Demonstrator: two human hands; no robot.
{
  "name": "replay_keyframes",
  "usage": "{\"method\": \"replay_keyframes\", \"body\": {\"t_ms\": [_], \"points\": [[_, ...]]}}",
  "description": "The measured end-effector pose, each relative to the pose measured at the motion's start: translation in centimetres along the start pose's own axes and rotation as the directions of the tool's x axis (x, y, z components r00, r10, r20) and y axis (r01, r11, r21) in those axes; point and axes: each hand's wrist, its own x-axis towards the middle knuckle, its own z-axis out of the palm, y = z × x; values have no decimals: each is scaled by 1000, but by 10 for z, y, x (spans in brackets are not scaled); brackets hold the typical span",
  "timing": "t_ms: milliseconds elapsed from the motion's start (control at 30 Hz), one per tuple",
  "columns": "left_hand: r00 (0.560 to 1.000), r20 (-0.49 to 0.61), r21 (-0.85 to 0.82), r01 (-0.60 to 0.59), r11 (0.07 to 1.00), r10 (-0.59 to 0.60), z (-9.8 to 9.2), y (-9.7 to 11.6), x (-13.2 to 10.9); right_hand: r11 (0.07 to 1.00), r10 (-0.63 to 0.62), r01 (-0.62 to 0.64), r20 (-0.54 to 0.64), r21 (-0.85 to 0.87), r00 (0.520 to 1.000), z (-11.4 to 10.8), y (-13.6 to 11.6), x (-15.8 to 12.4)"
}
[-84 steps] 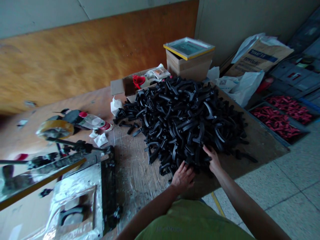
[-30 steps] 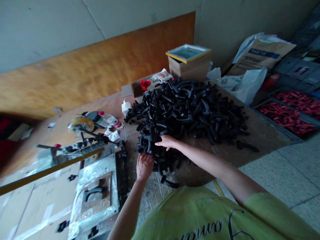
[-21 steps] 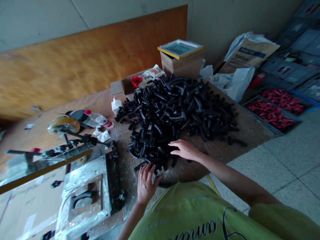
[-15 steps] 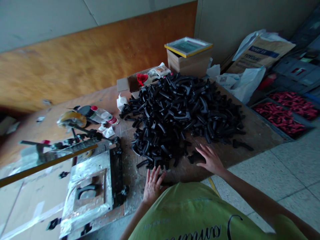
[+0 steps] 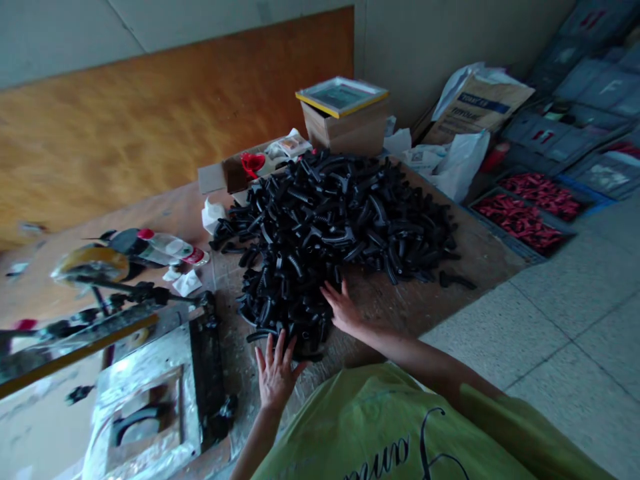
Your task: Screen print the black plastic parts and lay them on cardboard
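A big heap of black curved plastic handle parts (image 5: 330, 227) covers the middle of the worn wooden table (image 5: 425, 300). My left hand (image 5: 275, 373) lies flat with fingers spread at the near edge of the heap, touching the closest pieces. My right hand (image 5: 343, 308) is open too, its fingers pressed against the right side of the near clump. Neither hand holds anything.
To the left stands a metal printing jig (image 5: 145, 413) with one black part in its foil-lined bed, plus a tape roll (image 5: 90, 263) and a plastic bottle (image 5: 167, 247). Cardboard boxes (image 5: 345, 123) sit behind the heap. Trays of red parts (image 5: 520, 217) lie on the floor at right.
Both hands have dragged a clump of black parts from the heap toward the near left. My right hand swept back from the right side to the clump's edge.
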Motion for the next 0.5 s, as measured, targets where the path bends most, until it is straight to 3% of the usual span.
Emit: {"method": "replay_keyframes", "body": {"t_ms": [67, 167, 267, 367, 400, 467, 500], "points": [[1000, 2, -17, -11, 1000, 11, 0, -3, 1, 997, 41, -37, 63, -63, 997, -9, -5, -4], [1000, 6, -36, -22, 999, 22, -1, -2, 1, 998, -3, 13, 165, -59, 986, -32, -3, -26], [1000, -3, -35, 13, 999, -13, -4, 3, 0, 999, -37, 30, 152, 45, 988, -68, 11, -62], [998, -10, -28, 58, 998, -58, -7, 11, -3, 994, 78, -67, -146, 81, 986, -115, 43, -107], [997, -12, -24, 71, 997, -71, -8, 13, -4, 990, 142, -132, -305, 54, 942, -131, 60, -121], [995, -18, -13, 94, 995, -94, -10, 17, -8, 952, 228, -304, -583, -34, 780, -160, 101, -145], [994, -16, -7, 105, 994, -105, -11, 19, -10, 916, 248, -394, -661, -78, 708, -170, 124, -153]]}}
